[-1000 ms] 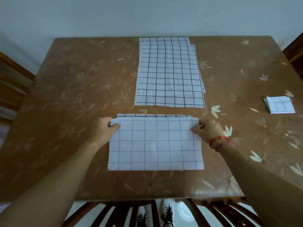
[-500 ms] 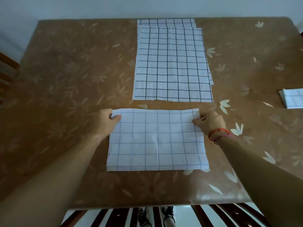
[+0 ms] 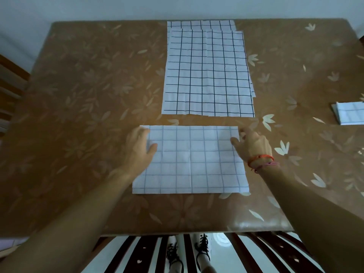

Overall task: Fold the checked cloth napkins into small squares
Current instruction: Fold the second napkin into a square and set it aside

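Observation:
A checked napkin folded in half (image 3: pixel 192 160) lies flat on the brown table near me, its pale underside up. My left hand (image 3: pixel 140 146) rests flat on its upper left corner, fingers apart. My right hand (image 3: pixel 251 143), with red bands at the wrist, sits at the upper right corner, fingers spread over the edge. Neither hand pinches the cloth now. Behind it lies a stack of unfolded checked napkins (image 3: pixel 207 71). A small folded napkin square (image 3: pixel 349 113) sits at the right edge of the view.
The table (image 3: pixel 88 95) has a glossy brown cover with pale leaf prints. A dark wooden chair back (image 3: pixel 197 253) stands at the near edge, with shoes on the floor below. Wooden furniture (image 3: pixel 9 85) stands to the left.
Both hands have let go of the far corners they pinched and now lie flat on the folded napkin. The far edges lined up, and the dark-lined strip no longer shows.

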The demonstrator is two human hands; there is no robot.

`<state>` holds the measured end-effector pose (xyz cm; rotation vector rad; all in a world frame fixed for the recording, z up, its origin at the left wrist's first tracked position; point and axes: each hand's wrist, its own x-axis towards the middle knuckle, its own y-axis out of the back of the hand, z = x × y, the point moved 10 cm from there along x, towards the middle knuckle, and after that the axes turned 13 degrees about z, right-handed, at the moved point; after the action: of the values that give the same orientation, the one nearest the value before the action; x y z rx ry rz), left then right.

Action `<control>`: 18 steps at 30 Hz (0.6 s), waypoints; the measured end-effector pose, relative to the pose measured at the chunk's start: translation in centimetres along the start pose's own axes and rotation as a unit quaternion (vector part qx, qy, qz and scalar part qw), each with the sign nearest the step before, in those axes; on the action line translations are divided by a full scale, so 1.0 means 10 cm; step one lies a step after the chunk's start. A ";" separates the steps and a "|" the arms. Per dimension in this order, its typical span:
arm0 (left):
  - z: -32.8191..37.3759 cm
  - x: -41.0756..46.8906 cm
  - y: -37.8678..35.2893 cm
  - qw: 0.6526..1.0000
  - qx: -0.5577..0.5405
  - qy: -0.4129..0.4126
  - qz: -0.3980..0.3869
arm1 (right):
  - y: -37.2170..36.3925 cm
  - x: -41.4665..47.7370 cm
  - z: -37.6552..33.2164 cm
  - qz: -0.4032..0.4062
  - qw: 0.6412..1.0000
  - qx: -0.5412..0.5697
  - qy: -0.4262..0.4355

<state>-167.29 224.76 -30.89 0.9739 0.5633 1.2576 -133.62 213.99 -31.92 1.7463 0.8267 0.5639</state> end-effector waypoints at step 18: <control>0.57 -1.88 -0.65 0.958 0.126 -0.211 -0.148 | -0.73 -2.35 -0.87 -0.133 0.919 -0.057 0.367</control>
<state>-164.06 205.06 -36.30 1.2783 0.5146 0.6911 -156.95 202.85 -35.49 1.2690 1.4892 1.0815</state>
